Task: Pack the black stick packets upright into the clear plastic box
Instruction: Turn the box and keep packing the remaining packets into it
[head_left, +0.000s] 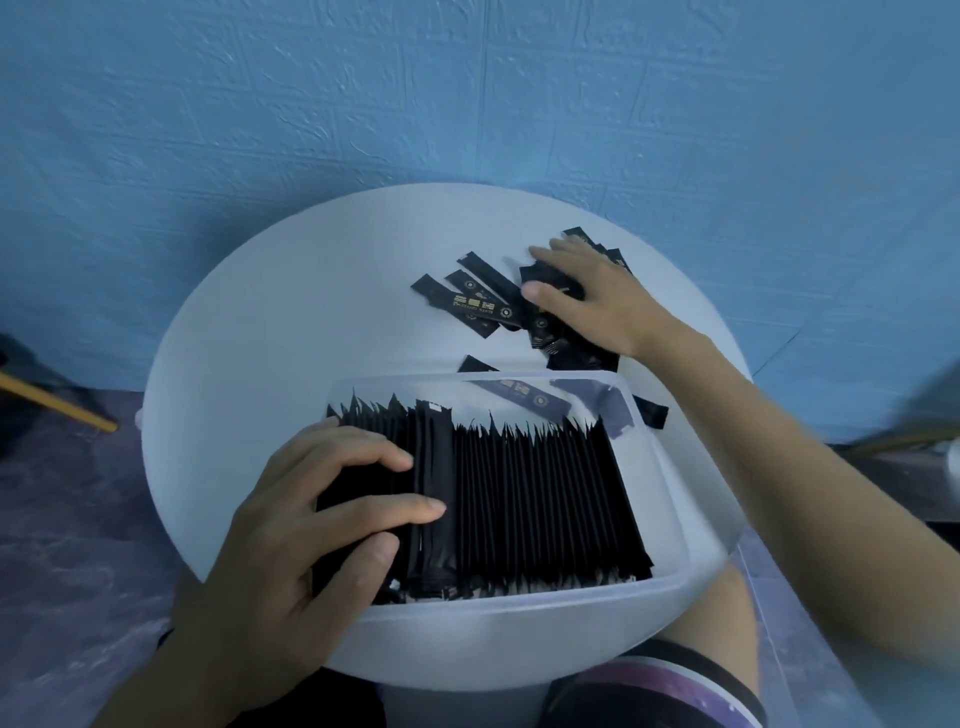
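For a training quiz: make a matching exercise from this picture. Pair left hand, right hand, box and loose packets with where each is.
Things
1 left hand
2 right hand
3 box
4 loose packets

Places
A lying flat on the table, beyond the box
B resting on the packed row inside the box
C reaching onto the loose packets
D at the table's near edge

Pairs: 1-B, 2-C, 3-D, 4-A
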